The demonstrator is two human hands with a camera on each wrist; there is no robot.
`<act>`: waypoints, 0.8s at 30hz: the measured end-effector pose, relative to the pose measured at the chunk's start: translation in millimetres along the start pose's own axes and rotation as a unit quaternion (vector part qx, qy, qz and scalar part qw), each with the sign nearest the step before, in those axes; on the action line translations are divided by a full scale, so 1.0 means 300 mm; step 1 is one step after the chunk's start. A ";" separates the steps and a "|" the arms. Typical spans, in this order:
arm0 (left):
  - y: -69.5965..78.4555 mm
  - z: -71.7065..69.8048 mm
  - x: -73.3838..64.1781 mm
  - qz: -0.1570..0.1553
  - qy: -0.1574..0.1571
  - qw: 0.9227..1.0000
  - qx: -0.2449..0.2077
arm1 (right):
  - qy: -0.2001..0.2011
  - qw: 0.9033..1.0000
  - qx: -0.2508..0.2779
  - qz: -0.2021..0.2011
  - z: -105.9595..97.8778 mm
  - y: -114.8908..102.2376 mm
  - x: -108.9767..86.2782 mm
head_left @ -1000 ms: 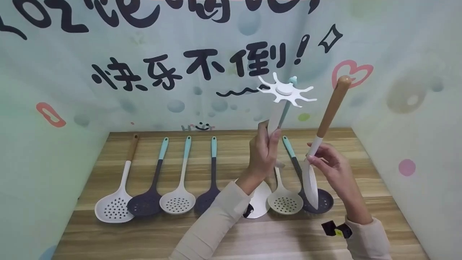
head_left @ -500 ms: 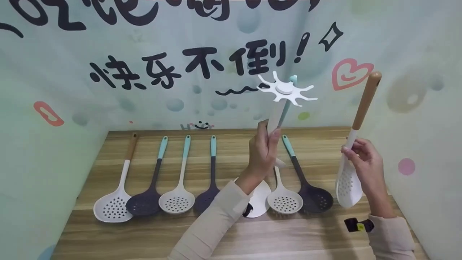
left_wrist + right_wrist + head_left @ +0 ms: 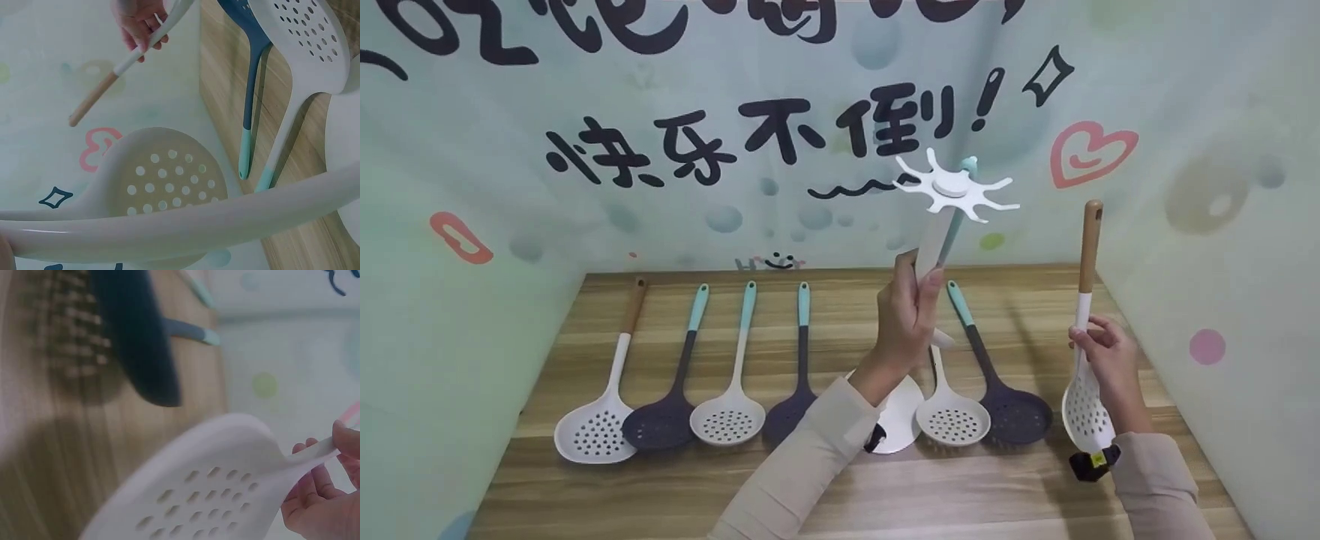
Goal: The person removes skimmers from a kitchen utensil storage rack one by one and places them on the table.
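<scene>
My left hand (image 3: 906,311) grips the white post of a utensil stand (image 3: 936,244), topped by a star of hooks. A turquoise handle (image 3: 952,232) stands behind the post. In the left wrist view a pale skimmer (image 3: 163,174) shows behind the curved white post; how it is held is hidden. On the right, my right hand (image 3: 1106,352) pinches the stem of a white slotted spoon (image 3: 1086,409), its brown handle pointing up and its head low. Whether that head touches the table cannot be told.
Slotted utensils lie in a row: a white one (image 3: 596,431), a dark one (image 3: 660,427), a white skimmer (image 3: 727,420), another dark one (image 3: 787,420), a white skimmer (image 3: 952,420) and a dark one (image 3: 1016,416). The stand's white round base (image 3: 901,424) is partly behind my left sleeve.
My right hand has moved right, then down toward the table. The slotted spoon has turned its holed face to view and stands more upright. My left hand stays still.
</scene>
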State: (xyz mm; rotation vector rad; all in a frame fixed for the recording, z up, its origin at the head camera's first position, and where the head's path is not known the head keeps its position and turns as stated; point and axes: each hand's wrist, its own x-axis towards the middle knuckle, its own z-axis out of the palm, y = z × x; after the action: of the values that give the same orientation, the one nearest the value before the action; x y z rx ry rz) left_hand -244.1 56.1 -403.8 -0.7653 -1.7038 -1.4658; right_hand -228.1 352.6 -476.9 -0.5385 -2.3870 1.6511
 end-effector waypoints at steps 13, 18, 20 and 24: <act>0.005 0.001 0.003 -0.001 0.006 1.000 0.005 | -0.042 0.991 -0.114 0.063 0.059 0.101 0.058; 0.000 0.003 0.002 0.000 0.004 1.000 0.004 | -0.061 0.987 -0.128 0.071 0.085 0.123 0.058; 0.000 0.003 0.002 0.000 0.003 1.000 0.003 | -0.070 0.986 -0.140 0.059 0.095 0.133 0.057; 0.004 -0.002 0.000 0.001 0.000 1.000 0.000 | -0.086 0.981 -0.175 0.025 0.110 0.150 0.053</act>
State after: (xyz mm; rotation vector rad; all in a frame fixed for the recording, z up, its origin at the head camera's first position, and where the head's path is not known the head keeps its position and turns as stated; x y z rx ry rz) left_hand -243.1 55.7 -403.2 -0.7668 -1.7021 -1.4644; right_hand -246.1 344.6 -531.7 -0.5306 -2.8366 1.3495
